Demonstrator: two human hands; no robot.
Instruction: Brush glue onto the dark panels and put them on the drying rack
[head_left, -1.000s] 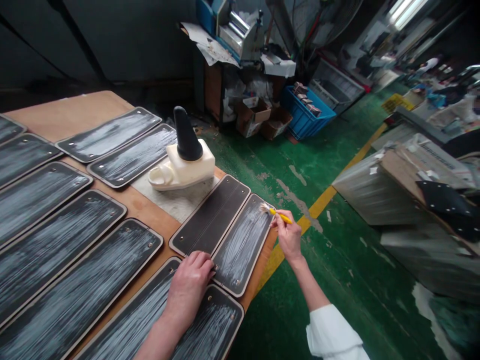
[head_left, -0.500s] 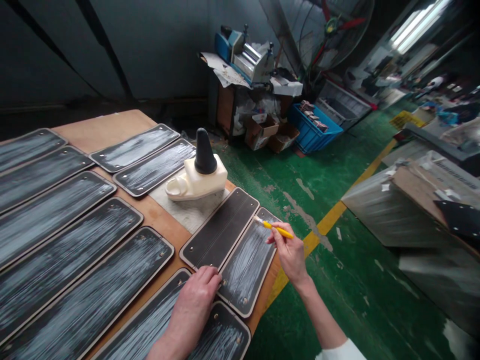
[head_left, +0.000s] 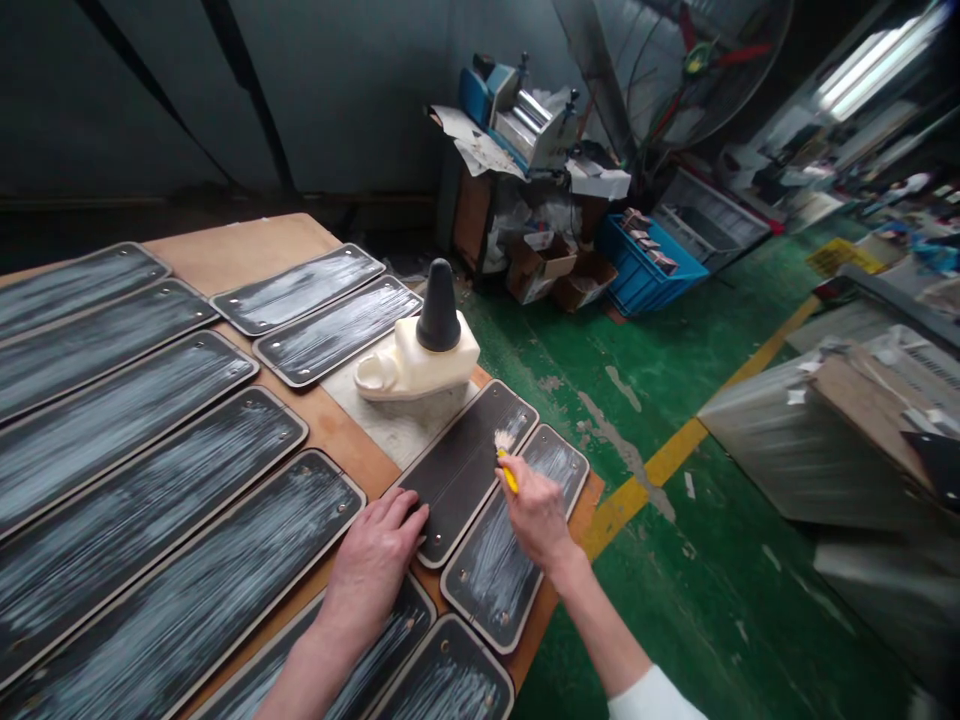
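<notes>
In my right hand (head_left: 536, 508) is a yellow-handled paintbrush (head_left: 506, 462), its pale bristles touching the upper part of a black rectangular panel (head_left: 457, 470). White streaks mark that panel's far end, while the rest of it is plain black. My left hand (head_left: 379, 555) lies with fingers stretched over the panel's near left corner. Just right of it, a similar panel (head_left: 491, 580) is covered in white streaks. Behind them stands a cream plastic glue bottle (head_left: 431, 365) with a black cone (head_left: 439, 310) on top.
Several white-streaked panels (head_left: 202, 560) cover the left of the brown table (head_left: 240, 240). Beyond the table's right edge is a green floor (head_left: 570, 400) with a yellow line. A roller machine (head_left: 532, 120), a blue crate (head_left: 652, 280) and a large fan (head_left: 697, 60) stand behind.
The brush has moved from the streaked right panel onto the plain black one, leaving white streaks at its far end. My left hand has shifted to that panel's left corner.
</notes>
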